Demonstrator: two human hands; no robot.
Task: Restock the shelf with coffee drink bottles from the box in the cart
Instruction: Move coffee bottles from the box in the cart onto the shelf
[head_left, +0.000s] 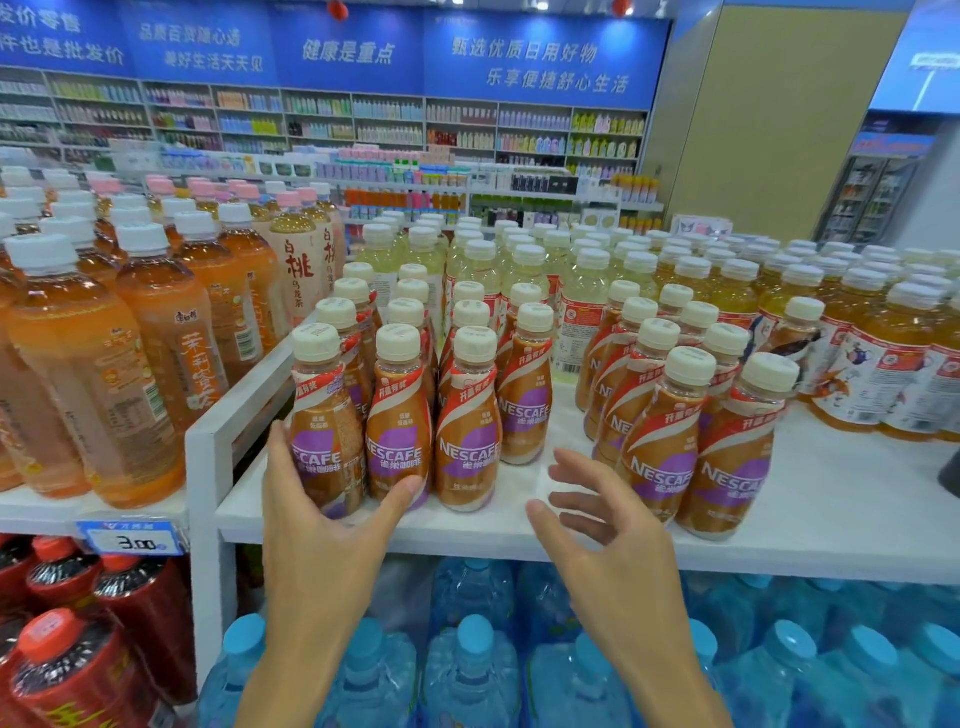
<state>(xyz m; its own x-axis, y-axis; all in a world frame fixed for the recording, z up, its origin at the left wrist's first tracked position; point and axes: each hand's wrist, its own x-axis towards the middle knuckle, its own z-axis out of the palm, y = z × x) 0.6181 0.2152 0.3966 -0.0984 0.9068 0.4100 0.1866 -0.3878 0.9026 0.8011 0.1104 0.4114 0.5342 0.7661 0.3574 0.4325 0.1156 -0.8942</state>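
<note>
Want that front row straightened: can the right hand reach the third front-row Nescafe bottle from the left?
Probably yes. The right hand hovers open over the bare gap on the shelf, with nothing between it and that Nescafe bottle just to its left.

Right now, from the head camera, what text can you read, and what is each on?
"NESCAFE", "雀巢咖啡": front label of each coffee bottle.
"开盖有奖": red neck band on those bottles.
"3.00": price tag on the left shelf edge.
"健康是重点": blue wall banner.
"白桃": peach tea bottle.
Too small or blurred: barcode print, far-shelf products.
</note>
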